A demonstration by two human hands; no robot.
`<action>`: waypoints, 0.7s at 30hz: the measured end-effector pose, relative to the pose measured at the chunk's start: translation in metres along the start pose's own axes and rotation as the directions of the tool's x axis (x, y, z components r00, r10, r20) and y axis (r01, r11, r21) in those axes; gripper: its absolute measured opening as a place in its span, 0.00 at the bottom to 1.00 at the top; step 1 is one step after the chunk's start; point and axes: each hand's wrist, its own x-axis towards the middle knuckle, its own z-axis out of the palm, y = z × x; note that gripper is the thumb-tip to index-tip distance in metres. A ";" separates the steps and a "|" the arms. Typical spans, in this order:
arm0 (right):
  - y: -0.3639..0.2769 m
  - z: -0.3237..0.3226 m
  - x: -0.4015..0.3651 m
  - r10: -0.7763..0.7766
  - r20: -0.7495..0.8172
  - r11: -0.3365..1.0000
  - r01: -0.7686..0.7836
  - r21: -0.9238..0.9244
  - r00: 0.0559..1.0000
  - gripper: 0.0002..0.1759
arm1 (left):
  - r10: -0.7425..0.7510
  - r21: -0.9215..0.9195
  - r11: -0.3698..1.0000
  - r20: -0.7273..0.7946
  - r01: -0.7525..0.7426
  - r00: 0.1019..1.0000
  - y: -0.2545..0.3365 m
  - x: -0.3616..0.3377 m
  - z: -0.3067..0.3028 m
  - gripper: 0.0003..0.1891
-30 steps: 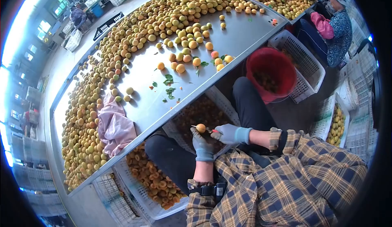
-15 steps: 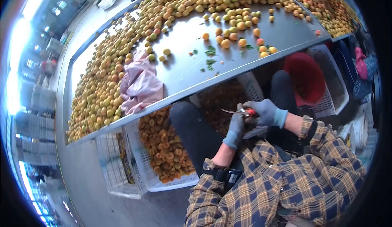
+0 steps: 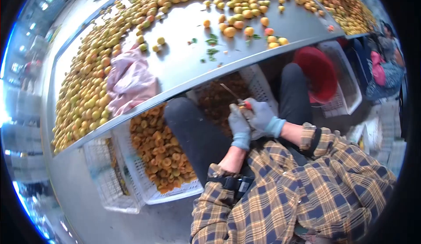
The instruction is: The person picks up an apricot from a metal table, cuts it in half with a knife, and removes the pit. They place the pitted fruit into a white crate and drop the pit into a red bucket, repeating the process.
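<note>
My right hand (image 3: pixel 263 117), in a grey-blue glove, is closed around the red handle of a small knife (image 3: pixel 228 90). Its thin blade sticks out up and to the left, over the crate between my knees. Pressed close beside it is my left hand (image 3: pixel 239 125), gloved too, with the fingers curled near the base of the blade. Whatever the left fingers hold is hidden. Below and beyond the hands, a white crate (image 3: pixel 258 84) holds dark brownish pieces. Halved orange fruit (image 3: pixel 164 163) fills another crate left of my left leg.
A metal table (image 3: pixel 184 62) ahead bears heaped apricot-like fruit (image 3: pixel 90 75), a pink cloth (image 3: pixel 130 81) and green leaf scraps (image 3: pixel 212 51). A red bucket (image 3: pixel 316 75) stands by my right knee. Another white crate (image 3: pixel 107 174) sits at left. A person (image 3: pixel 386 68) is at far right.
The knife blade has swung from pointing left to pointing up-left. Both hands stay together. The whole view has shifted, so table and crates appear further left and higher.
</note>
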 end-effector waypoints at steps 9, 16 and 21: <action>0.025 0.018 0.002 0.325 -0.041 0.933 -0.314 0.177 0.945 0.15 | 0.241 0.236 0.935 0.123 -0.264 0.963 -0.020 0.005 0.000 0.26; 0.028 -0.039 0.012 0.271 0.578 -0.163 -0.555 0.816 0.770 0.26 | -0.061 -0.291 0.929 0.488 0.228 0.871 0.022 0.001 -0.007 0.27; 0.008 -0.055 0.024 0.085 0.621 -0.239 -0.589 0.772 0.779 0.27 | -0.091 -0.501 0.813 0.395 0.297 0.914 0.063 -0.018 -0.015 0.26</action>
